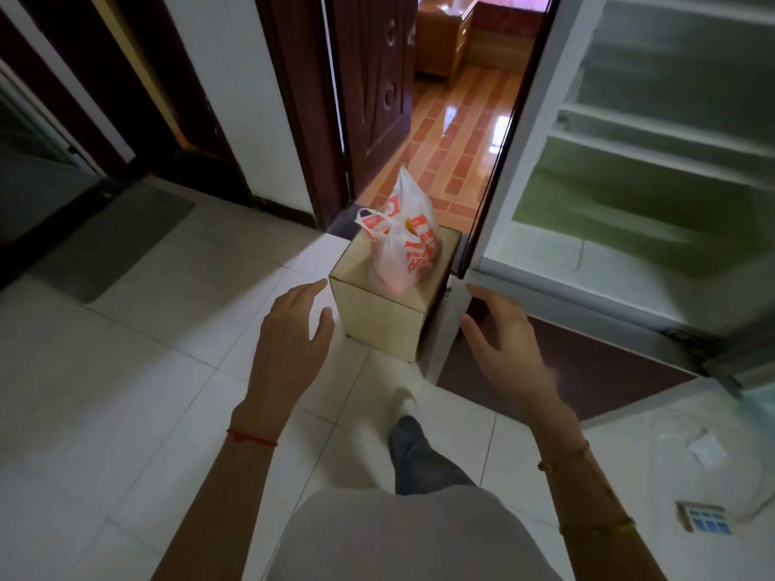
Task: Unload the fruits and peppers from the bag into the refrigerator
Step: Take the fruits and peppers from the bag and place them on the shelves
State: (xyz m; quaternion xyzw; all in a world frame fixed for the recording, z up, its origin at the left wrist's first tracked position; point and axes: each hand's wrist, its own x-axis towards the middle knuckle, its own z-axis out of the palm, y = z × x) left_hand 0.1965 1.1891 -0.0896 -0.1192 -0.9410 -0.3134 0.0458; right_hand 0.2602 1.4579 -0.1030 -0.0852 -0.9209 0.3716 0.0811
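Observation:
A white plastic bag (404, 241) with red print stands upright on a cardboard box (383, 320) on the tiled floor; something yellow shows at its mouth, the rest of its contents are hidden. The refrigerator (654, 169) stands open at the right, its white shelves bare. My left hand (293, 329) hovers open just left of the box, below the bag. My right hand (499, 333) is open to the right of the box, near the refrigerator's lower edge. Neither hand touches the bag.
The open refrigerator door's edge (503, 140) rises right behind the box. A dark wooden door (369, 86) opens onto a room with an orange floor. A grey mat (113, 241) lies at left; a small boxed item (706, 519) and paper (706, 448) lie at right.

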